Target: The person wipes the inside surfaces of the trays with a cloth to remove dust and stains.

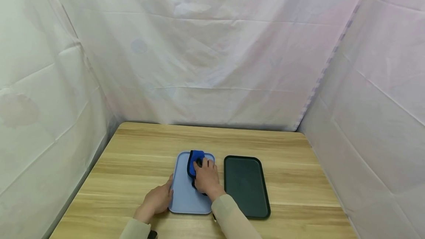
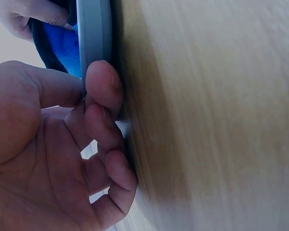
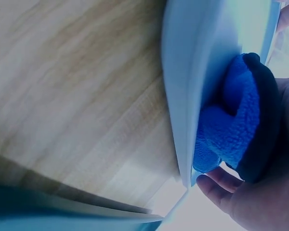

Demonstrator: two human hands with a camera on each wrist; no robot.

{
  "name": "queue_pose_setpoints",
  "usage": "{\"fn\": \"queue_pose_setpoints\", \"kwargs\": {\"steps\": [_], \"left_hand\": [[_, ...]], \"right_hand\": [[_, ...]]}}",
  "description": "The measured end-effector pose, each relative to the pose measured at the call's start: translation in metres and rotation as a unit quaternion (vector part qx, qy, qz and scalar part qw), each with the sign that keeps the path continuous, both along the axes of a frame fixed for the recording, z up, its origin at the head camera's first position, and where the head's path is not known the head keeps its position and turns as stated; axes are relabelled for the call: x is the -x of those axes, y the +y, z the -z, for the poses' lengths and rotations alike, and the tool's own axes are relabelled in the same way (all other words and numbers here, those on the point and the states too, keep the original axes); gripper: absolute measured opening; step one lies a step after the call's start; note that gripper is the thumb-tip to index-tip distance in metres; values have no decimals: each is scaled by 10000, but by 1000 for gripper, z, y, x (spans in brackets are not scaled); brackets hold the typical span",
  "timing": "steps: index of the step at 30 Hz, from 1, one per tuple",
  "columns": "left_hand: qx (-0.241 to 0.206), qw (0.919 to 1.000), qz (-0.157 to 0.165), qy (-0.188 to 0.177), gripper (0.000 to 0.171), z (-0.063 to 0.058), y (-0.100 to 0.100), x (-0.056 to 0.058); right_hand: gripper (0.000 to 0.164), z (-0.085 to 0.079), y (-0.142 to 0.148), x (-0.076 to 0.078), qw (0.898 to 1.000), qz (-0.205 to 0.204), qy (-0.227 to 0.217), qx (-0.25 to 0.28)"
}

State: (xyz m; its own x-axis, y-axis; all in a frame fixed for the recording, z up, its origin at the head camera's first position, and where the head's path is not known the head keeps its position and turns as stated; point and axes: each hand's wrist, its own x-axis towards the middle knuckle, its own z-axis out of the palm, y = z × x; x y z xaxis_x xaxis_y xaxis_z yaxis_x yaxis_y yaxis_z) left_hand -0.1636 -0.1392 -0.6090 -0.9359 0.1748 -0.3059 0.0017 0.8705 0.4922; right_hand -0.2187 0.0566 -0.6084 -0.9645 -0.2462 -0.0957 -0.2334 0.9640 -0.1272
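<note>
Two hands at work over a light blue tray [image 1: 190, 205] on a wooden table [image 1: 132, 159]. The left hand [image 1: 158, 199] pinches the tray's left rim, thumb at the top edge and fingers bent against the outer wall. The right hand [image 1: 206, 178] has its fingers curled over a bunched blue cloth [image 1: 198, 155] with black edging; how tightly it grips cannot be told. The cloth lies within the tray, toward its far right part. Likely faults: sideways pressure from the cloth could slide or turn the tray if the rim hold slackens; a loose fold could catch on the right rim; lifting pressure from the bent fingers could tilt the tray. A dark green tray [image 1: 245, 180] lies just to the right, apart from the first; the right sleeve [image 1: 234, 215] crosses its near left corner, so a wide elbow swing might nudge it.
</note>
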Motion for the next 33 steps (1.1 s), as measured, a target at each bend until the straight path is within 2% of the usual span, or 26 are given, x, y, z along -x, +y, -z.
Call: {"fn": "queue_pose_setpoints", "kwargs": {"steps": [33], "left_hand": [[175, 9998, 84, 65, 60, -2, 0, 2]], "right_hand": [[65, -6, -20, 5, 9994, -237, -232, -40]]}}
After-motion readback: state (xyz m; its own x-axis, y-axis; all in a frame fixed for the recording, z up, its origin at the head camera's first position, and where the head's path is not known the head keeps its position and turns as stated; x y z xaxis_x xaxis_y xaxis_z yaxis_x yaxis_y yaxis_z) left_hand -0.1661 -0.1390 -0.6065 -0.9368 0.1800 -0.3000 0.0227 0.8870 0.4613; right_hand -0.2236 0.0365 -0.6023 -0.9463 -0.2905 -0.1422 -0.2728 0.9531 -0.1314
